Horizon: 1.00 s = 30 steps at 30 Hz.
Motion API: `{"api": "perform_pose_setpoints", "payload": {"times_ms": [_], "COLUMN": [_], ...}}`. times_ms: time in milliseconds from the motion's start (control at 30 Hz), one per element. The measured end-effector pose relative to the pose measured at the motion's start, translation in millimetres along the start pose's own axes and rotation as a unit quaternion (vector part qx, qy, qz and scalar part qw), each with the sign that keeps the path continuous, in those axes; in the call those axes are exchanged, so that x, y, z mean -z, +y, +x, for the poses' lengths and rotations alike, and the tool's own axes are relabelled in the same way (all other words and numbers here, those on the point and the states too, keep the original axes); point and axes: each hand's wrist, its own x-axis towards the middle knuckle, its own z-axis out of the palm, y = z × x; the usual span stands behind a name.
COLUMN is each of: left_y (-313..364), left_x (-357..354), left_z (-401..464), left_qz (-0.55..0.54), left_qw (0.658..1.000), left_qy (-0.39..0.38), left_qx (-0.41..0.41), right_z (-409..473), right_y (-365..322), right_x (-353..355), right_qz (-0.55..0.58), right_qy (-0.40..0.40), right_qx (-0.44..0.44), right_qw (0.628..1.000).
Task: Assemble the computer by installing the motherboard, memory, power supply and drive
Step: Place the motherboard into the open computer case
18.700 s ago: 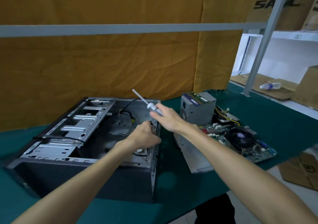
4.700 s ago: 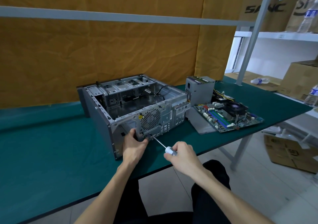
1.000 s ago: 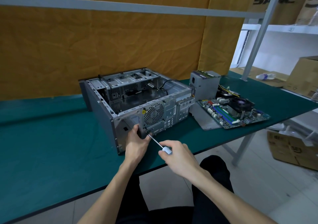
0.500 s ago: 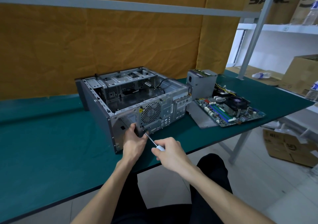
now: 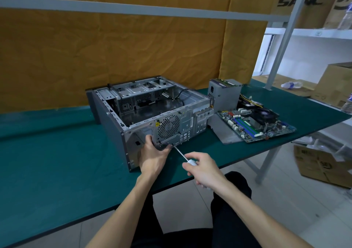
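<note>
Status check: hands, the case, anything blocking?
Left hand grips computer case rear panel. Right hand holds screwdriver, tip at panel. Motherboard, power supply uninstalled. Nothing blocking.

We see from one head view, looking forward and down, close above our fingers (image 5: 187, 163) at the tabletop (image 5: 57, 162) edge.

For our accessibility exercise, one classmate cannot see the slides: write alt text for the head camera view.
A person's right hand holds a screwdriver against the rear panel of an open computer case, while the left hand steadies the panel's lower edge. A power supply and motherboard wait uninstalled on the green table.
</note>
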Motion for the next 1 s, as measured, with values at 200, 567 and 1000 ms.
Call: {"api": "perform_pose_setpoints", "payload": {"times_ms": [200,567,1000], "left_y": [0.0,-1.6,-3.2], "left_x": [-1.8,-1.4,-0.9], "left_z": [1.3,1.7,1.8], "left_qz": [0.010,-0.008,-0.006], "left_qw": [1.000,1.000,1.000], "left_qy": [0.006,0.013,0.009], "left_qx": [-0.005,-0.011,-0.013], "right_z": [3.8,5.5,-1.8], "right_y": [2.8,4.4,0.9], "right_x": [-7.4,-9.4,-14.5], "right_qz": [0.005,-0.069,-0.118], "right_qy": [0.003,0.029,0.061], "right_qx": [0.030,0.057,0.048], "right_qw": [1.000,0.996,0.990]}}
